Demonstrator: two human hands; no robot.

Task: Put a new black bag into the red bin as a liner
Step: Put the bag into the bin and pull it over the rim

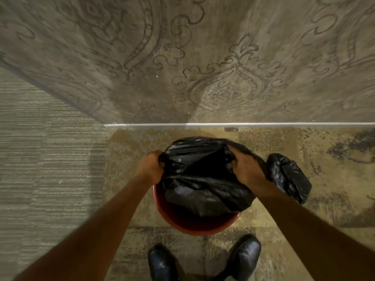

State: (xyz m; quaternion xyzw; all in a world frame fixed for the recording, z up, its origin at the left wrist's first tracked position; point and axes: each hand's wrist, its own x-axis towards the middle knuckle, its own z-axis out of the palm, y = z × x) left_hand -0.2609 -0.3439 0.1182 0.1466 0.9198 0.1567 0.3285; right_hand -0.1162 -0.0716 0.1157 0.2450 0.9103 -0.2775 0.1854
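The red bin [194,226] stands on the carpet just in front of my feet, close to the wall. A black bag [200,179] is spread over its mouth, covering the far part of the rim and sagging inside; the near red rim is bare. My left hand [150,169] grips the bag's left edge at the bin's left rim. My right hand [246,171] grips the bag's right edge at the right rim.
A second, tied-up black bag [289,177] lies on the carpet right of the bin. A patterned wall [203,67] with a white baseboard [243,124] rises just behind the bin. My black shoes [203,260] stand at the bottom.
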